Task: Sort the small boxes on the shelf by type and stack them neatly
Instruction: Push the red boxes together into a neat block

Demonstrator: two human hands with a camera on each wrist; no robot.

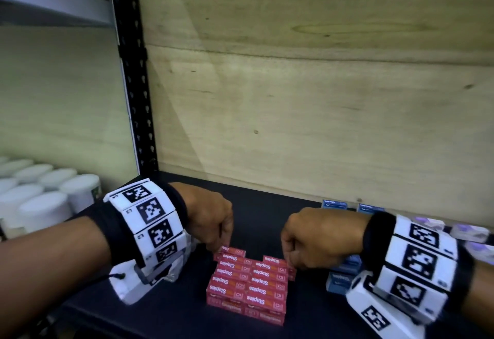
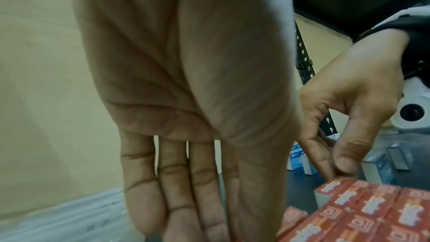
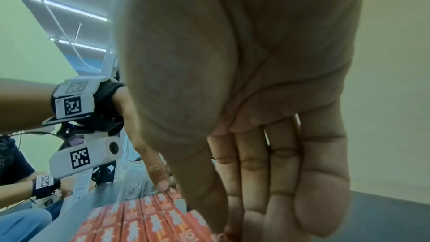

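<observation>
nearest me, the red staple boxes [image 1: 247,284] sit stacked mid-shelf [image 1: 267,218]. my left hand [image 1: 211,218] pinches the far-left box, my right hand [image 1: 315,237] the far-right one. i'd nudge both flush with the rows. blue boxes [image 1: 344,272] wait right; white jars [image 1: 45,194] left, contents unseen.

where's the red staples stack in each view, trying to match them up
head: red stack at bottom centre, between the left hand and right hand.
left wrist: bottom right corner, under the right hand's fingertips.
right wrist: bottom left of centre, beside the palm.
shared landmark: the white "Staples" lettering on the box tops.
</observation>
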